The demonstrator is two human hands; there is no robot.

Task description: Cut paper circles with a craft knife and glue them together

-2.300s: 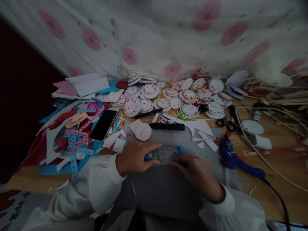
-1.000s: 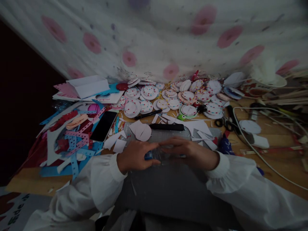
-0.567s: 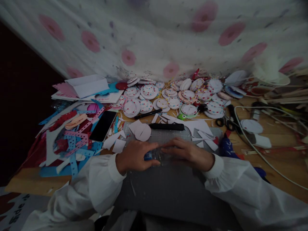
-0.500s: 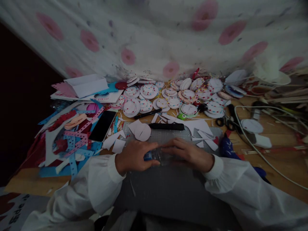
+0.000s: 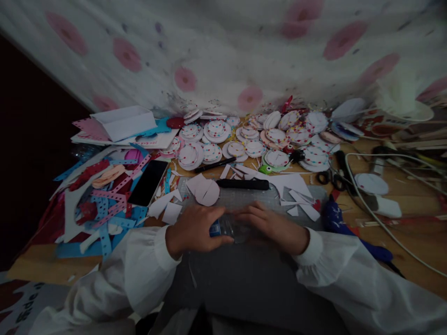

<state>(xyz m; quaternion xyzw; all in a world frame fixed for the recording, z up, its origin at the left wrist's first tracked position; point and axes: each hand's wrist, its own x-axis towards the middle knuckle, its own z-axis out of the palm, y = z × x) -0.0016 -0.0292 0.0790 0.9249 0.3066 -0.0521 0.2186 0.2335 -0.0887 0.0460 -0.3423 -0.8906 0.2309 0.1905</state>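
Note:
A clear plastic bottle [image 5: 228, 228] with a blue label lies sideways over the near part of the grey cutting mat [image 5: 244, 197]. My left hand [image 5: 195, 228] is closed around its left end, thumb along the near side. At the other end, my right hand [image 5: 274, 228] curves its fingers over the bottle; its thumb and the bottle's right tip are hidden, and the fingers are slightly blurred. Just beyond the hands are a round paper piece [image 5: 206, 191], a black cylindrical pen-like tool [image 5: 243, 184] and white paper scraps [image 5: 300, 200].
Decorated paper discs [image 5: 216, 131] crowd the back of the table. To the left lie a phone [image 5: 148, 183] and coloured paper strips [image 5: 117, 195]. Scissors [image 5: 331, 179], a white cable [image 5: 370, 209] and a blue-handled tool [image 5: 349, 228] lie on the right. A flowered cloth [image 5: 216, 56] hangs behind.
The view has shifted slightly. My hands stay at the bottle, and a little more of its clear body shows between them.

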